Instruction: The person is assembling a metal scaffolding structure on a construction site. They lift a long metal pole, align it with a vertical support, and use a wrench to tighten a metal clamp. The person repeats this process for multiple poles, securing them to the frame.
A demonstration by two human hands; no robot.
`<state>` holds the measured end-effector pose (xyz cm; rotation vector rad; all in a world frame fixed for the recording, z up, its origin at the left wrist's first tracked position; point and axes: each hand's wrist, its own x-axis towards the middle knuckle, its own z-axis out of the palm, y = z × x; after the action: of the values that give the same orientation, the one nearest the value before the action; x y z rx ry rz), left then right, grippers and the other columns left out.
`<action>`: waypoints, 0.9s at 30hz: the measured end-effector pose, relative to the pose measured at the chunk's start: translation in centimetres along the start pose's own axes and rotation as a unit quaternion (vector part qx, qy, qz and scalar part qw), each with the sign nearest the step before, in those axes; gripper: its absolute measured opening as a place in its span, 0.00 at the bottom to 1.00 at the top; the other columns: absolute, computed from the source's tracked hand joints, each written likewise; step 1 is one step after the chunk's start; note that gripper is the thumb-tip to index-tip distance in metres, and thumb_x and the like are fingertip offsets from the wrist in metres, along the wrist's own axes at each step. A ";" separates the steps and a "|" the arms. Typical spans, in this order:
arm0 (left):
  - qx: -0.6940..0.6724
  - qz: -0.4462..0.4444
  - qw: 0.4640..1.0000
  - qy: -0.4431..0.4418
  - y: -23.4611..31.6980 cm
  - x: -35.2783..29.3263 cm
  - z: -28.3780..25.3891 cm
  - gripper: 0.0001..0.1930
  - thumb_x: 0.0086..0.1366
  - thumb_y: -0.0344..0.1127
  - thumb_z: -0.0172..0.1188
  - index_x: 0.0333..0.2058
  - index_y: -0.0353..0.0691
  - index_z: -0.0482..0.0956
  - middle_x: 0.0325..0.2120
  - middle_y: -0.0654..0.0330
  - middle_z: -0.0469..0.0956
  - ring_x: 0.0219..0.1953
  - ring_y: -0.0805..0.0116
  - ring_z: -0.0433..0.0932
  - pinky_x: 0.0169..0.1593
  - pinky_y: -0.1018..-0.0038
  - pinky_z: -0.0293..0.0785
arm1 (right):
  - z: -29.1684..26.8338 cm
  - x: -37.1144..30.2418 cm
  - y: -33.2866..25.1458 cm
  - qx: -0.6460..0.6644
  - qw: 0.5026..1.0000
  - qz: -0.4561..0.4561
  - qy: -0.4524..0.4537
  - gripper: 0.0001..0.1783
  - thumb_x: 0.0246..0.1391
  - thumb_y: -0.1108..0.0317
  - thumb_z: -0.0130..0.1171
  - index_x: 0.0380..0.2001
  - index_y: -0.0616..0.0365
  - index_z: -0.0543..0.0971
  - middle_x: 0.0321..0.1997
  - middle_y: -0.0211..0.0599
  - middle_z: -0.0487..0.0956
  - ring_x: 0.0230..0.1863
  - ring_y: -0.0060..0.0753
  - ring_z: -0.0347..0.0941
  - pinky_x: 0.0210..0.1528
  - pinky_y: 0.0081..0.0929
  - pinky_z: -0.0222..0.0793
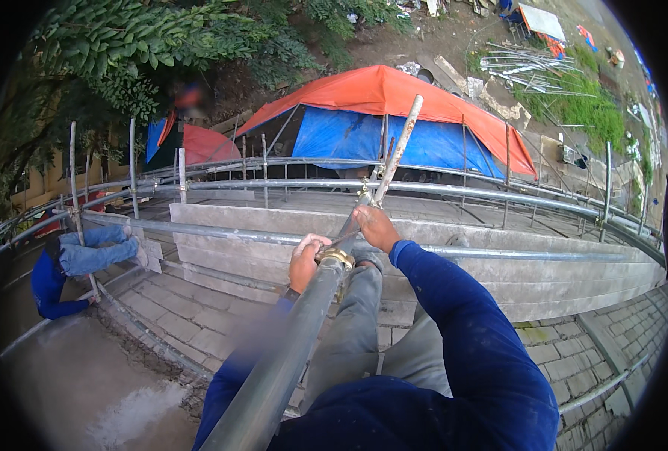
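A thick grey scaffold pole (278, 357) rises from the lower edge between my arms. A brass-coloured clamp (335, 259) sits around it. My left hand (304, 259) is beside the clamp, fingers curled; what they grip is hidden. On the pole's other side my right hand (377, 228) is closed on a thin brown rod (343, 238), which crosses the pole toward my left fingertips. The rod's exact kind cannot be made out. Just beyond, a whitish, rust-marked pole (402, 146) slants up from another coupler.
Horizontal scaffold pipes (469, 191) cross ahead, with long grey planks (514, 278) below. At the left, a co-worker in blue (97, 252) crouches by an upright pipe. Orange and blue tarpaulins (379, 90) cover a shelter below. Grey blocks (563, 349) form the surface underneath.
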<state>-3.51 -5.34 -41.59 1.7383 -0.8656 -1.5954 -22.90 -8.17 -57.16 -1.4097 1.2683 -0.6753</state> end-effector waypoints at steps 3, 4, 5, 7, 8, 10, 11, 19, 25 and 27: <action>-0.007 -0.005 1.000 -0.006 -0.7 0.3 -0.4 0.14 0.69 0.34 0.45 0.37 0.34 0.80 0.28 0.65 0.75 0.31 0.79 0.68 0.39 0.79 0.66 | 0.5 -0.7 -0.6 -0.061 0.995 0.073 0.032 0.17 0.67 0.58 0.50 0.35 0.60 0.80 0.31 0.56 0.80 0.38 0.67 0.75 0.41 0.51 0.71; -0.001 0.002 1.000 -0.008 -0.8 0.3 -0.5 0.14 0.69 0.33 0.45 0.37 0.33 0.80 0.28 0.66 0.75 0.31 0.79 0.68 0.39 0.79 0.66 | 0.6 -0.9 -0.6 -0.047 0.994 0.091 0.032 0.16 0.66 0.59 0.52 0.35 0.61 0.80 0.31 0.57 0.80 0.38 0.67 0.76 0.41 0.52 0.71; -0.006 0.003 1.000 -0.010 -0.9 0.2 -0.6 0.14 0.68 0.33 0.45 0.37 0.34 0.80 0.28 0.66 0.75 0.32 0.79 0.68 0.39 0.79 0.66 | 0.8 -1.0 -0.6 -0.032 0.993 0.109 0.032 0.15 0.65 0.60 0.53 0.34 0.61 0.81 0.31 0.58 0.81 0.38 0.67 0.76 0.41 0.52 0.71; -0.018 0.004 1.000 -0.013 -0.9 0.1 -0.5 0.13 0.68 0.33 0.46 0.37 0.34 0.80 0.29 0.65 0.76 0.32 0.79 0.68 0.39 0.79 0.66 | 1.3 -1.2 -0.4 0.006 0.987 0.152 0.051 0.14 0.63 0.61 0.55 0.33 0.62 0.81 0.33 0.59 0.81 0.40 0.67 0.77 0.42 0.52 0.72; -0.017 0.002 1.000 -0.008 -0.9 0.1 -0.4 0.13 0.68 0.33 0.46 0.37 0.34 0.80 0.30 0.65 0.76 0.33 0.79 0.69 0.40 0.79 0.66 | 1.5 -1.2 -0.3 0.025 0.983 0.173 0.060 0.14 0.62 0.62 0.56 0.33 0.62 0.81 0.33 0.60 0.81 0.40 0.67 0.77 0.43 0.52 0.72; -0.018 -0.006 1.000 0.005 -0.6 -0.3 -0.2 0.13 0.68 0.32 0.46 0.37 0.33 0.80 0.31 0.64 0.77 0.34 0.79 0.70 0.42 0.78 0.67 | 1.0 -1.2 -1.5 0.008 0.979 0.190 0.076 0.12 0.61 0.63 0.57 0.34 0.63 0.81 0.33 0.60 0.81 0.40 0.66 0.77 0.43 0.50 0.72; 0.000 0.005 1.000 0.005 -0.4 -0.5 -0.2 0.13 0.68 0.32 0.45 0.37 0.34 0.80 0.31 0.64 0.77 0.35 0.78 0.70 0.42 0.77 0.67 | 0.8 -1.1 -2.0 -0.001 0.977 0.199 0.083 0.12 0.61 0.64 0.57 0.35 0.63 0.81 0.33 0.59 0.81 0.40 0.66 0.78 0.44 0.49 0.73; 0.124 0.079 0.989 0.026 -0.1 -0.7 0.1 0.10 0.68 0.26 0.45 0.35 0.33 0.78 0.33 0.61 0.77 0.35 0.74 0.72 0.43 0.75 0.68 | 2.3 -1.3 0.1 0.081 0.982 0.161 0.062 0.10 0.63 0.66 0.54 0.34 0.63 0.77 0.29 0.48 0.79 0.34 0.45 0.75 0.40 0.38 0.69; 0.156 0.086 0.983 0.039 0.8 -1.1 0.7 0.10 0.68 0.26 0.45 0.35 0.33 0.78 0.34 0.62 0.76 0.32 0.75 0.68 0.39 0.77 0.66 | 5.3 2.6 2.8 0.108 0.985 0.127 -0.047 0.11 0.61 0.65 0.53 0.35 0.61 0.80 0.36 0.55 0.81 0.41 0.60 0.77 0.45 0.47 0.71; 0.238 0.182 0.953 0.042 0.1 -0.6 0.4 0.12 0.71 0.30 0.45 0.35 0.34 0.78 0.32 0.63 0.74 0.32 0.77 0.66 0.39 0.77 0.65 | 5.4 3.9 2.7 0.083 0.986 0.116 -0.089 0.13 0.61 0.61 0.54 0.34 0.60 0.80 0.38 0.55 0.81 0.43 0.61 0.76 0.46 0.48 0.70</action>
<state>-3.98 -4.92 -41.13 1.8033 -1.5238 -1.1180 -17.81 -9.63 -62.01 -1.1392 1.1838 -0.4728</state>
